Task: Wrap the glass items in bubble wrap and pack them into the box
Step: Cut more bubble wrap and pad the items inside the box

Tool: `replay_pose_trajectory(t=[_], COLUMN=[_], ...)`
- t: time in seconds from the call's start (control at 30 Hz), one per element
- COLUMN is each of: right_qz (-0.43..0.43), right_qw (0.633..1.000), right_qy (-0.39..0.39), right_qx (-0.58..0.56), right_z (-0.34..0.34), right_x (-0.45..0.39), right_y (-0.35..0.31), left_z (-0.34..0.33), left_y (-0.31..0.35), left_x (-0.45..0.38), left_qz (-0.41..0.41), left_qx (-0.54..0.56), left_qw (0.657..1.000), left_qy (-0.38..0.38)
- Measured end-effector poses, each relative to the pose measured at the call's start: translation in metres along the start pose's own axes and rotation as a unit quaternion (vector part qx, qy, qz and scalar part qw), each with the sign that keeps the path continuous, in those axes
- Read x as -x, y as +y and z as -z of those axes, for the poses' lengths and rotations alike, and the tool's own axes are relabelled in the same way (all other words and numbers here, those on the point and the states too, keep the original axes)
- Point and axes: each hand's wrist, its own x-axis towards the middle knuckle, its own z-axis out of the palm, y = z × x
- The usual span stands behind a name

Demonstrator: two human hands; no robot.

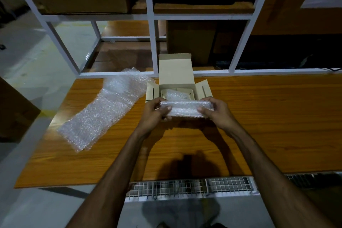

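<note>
Left hand [155,112]: curled round the left end of the wrapped bundle [186,109], thumb on the near face, fingers behind.
Right hand [215,110]: clamped on the right end of the same bundle, thumb pressing the near side.
Wrapped bundle: long and narrow, lying level between both hands, held above the table just in front of the box [176,79]; contents blurred by the wrap, shape of the item inside not readable.
Box: small, pale cardboard, open, lid flap standing upright at the back, side flaps spread left and right; sits on the table near its far edge.
Inside the box: another bubble-wrapped piece [174,94] lying among cardboard dividers.
Loose bubble wrap [103,111]: long sheet stretched diagonally on the table, left of the box, far end crumpled and raised.
Table [268,116]: wood-grain top.
Shelving [153,24]: white metal frame behind the table, brown cartons on its shelves.
</note>
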Motion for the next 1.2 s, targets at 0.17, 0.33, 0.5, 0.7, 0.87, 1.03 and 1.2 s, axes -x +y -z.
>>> replay_pose_trajectory(t=[0.17,0.33,0.5,0.7,0.87,1.03,1.2], right_qz=[0.0,0.024,0.055,0.097,0.112,0.141,0.147], right_qw=[1.0,0.997,0.989,0.974,0.957,0.919,0.878], right_qy=[-0.018,-0.032,-0.06,-0.085,-0.089,-0.094,-0.11], right_qx=[0.016,0.06,0.125,0.187,0.253,0.355,0.442], right_z=[0.009,0.02,0.028,0.031,0.021,0.015,0.006], right_x=[-0.027,-0.066,-0.109,-0.15,-0.175,-0.193,-0.204], right_y=[0.005,0.014,0.018,0.022,0.027,0.03,0.032], left_z=[0.007,0.003,0.003,0.006,0.006,0.006,0.01], left_y=[0.001,0.012,0.022,0.018,0.016,0.008,0.002], left_x=[-0.024,-0.052,-0.09,-0.125,-0.14,-0.156,-0.167], left_qz=[-0.002,-0.023,-0.032,-0.056,-0.044,-0.022,-0.035], left_qx=[-0.06,-0.171,-0.296,-0.443,-0.521,-0.567,-0.638], left_qw=[0.998,0.985,0.953,0.894,0.85,0.823,0.769], left_qy=[0.002,0.033,0.049,0.044,0.063,0.034,-0.004])
